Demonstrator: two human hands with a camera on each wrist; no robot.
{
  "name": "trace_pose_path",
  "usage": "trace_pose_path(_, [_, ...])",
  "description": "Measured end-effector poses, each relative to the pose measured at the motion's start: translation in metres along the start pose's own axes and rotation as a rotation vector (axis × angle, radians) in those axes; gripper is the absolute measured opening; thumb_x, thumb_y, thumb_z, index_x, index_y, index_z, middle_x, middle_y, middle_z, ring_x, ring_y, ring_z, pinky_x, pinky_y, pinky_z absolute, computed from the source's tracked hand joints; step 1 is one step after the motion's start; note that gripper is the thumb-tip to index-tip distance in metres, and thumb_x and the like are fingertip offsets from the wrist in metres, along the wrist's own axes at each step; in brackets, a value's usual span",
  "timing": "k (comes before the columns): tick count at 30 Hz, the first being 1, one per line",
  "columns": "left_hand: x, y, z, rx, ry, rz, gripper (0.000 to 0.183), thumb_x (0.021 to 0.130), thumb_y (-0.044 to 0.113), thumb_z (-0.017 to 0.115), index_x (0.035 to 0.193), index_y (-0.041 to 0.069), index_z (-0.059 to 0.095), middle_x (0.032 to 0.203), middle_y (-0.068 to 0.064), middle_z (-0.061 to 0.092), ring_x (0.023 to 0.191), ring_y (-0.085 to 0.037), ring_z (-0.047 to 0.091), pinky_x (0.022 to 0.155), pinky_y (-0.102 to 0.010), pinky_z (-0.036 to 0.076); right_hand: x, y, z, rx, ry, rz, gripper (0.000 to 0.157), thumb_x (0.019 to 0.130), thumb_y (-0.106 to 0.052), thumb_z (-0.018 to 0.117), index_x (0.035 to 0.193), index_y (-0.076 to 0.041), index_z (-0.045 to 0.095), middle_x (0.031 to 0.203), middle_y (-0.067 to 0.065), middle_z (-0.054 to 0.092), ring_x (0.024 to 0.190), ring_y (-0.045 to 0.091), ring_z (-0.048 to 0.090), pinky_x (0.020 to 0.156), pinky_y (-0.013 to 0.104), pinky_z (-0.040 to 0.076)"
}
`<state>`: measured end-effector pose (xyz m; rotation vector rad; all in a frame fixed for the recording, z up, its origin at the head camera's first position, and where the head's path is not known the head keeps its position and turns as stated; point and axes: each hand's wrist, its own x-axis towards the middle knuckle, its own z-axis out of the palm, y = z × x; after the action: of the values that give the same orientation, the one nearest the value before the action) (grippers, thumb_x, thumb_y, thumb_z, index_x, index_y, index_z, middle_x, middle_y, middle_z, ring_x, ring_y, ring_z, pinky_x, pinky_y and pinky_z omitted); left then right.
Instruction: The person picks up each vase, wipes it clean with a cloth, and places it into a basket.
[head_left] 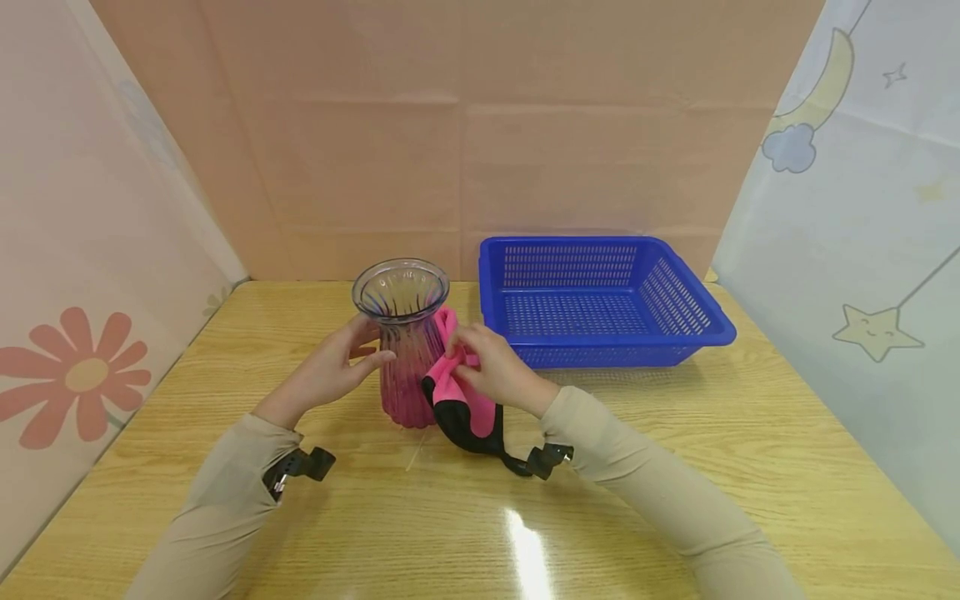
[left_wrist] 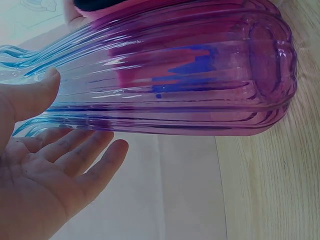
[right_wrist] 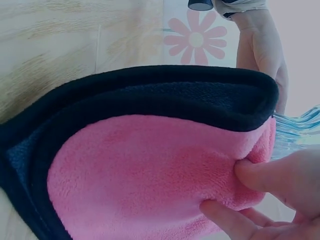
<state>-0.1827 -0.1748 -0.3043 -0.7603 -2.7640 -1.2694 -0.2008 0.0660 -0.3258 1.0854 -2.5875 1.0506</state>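
Note:
A ribbed glass vase [head_left: 411, 367], bluish at its flared rim and pink-purple lower down, stands upright over the table. My left hand [head_left: 341, 367] holds its neck from the left, thumb across the front and fingers behind. In the left wrist view the vase [left_wrist: 200, 75] fills the upper part, with the left hand [left_wrist: 55, 165] at its neck. My right hand [head_left: 498, 367] pinches a pink fleecy cloth with black edging [head_left: 480, 412] against the vase's right side. The cloth [right_wrist: 140, 165] hangs in folds in the right wrist view, bunched between thumb and fingers.
A blue plastic basket [head_left: 607, 354] with slotted walls sits at the back right of the wooden table [head_left: 360, 517]. A pinkish-brown sheet [head_left: 360, 150] hangs behind, and patterned panels stand at both sides. Both wrists wear black straps with small devices.

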Motion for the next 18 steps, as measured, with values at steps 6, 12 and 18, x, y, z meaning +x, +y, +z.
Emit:
trace_pose_path(6, [0.0025, -0.0032, 0.0013, -0.003, -0.007, -0.005, 0.062, 0.092, 0.012, 0.058, 0.144, 0.001, 0.026, 0.140, -0.025, 0.043, 0.126, -0.042, 0.047, 0.101, -0.054, 0.043, -0.0019, 0.0028, 0.0012, -0.027, -0.041, 0.004, 0.016, 0.079, 0.004, 0.066, 0.085, -0.005, 0.054, 0.084, 0.010, 0.054, 0.084, 0.026, 0.054, 0.076, 0.040, 0.053])
trace_pose_path(12, [0.0031, -0.0046, 0.0018, -0.006, -0.004, -0.007, 0.062, 0.091, 0.011, 0.058, 0.143, 0.001, 0.026, 0.140, -0.025, 0.043, 0.126, -0.041, 0.047, 0.101, -0.054, 0.043, -0.0030, 0.0052, 0.0023, -0.042, -0.061, 0.005, 0.015, 0.080, 0.004, 0.065, 0.086, -0.006, 0.054, 0.086, 0.010, 0.056, 0.084, 0.026, 0.054, 0.072, 0.030, 0.050])
trace_pose_path(18, [0.0021, -0.0031, 0.0014, -0.008, 0.002, 0.002, 0.061, 0.092, 0.010, 0.058, 0.143, 0.000, 0.027, 0.140, -0.026, 0.043, 0.126, -0.043, 0.046, 0.101, -0.055, 0.043, -0.0031, 0.0057, 0.0027, -0.041, -0.053, -0.003, 0.015, 0.079, 0.004, 0.065, 0.085, -0.006, 0.054, 0.085, 0.009, 0.055, 0.082, 0.025, 0.053, 0.068, 0.022, 0.044])
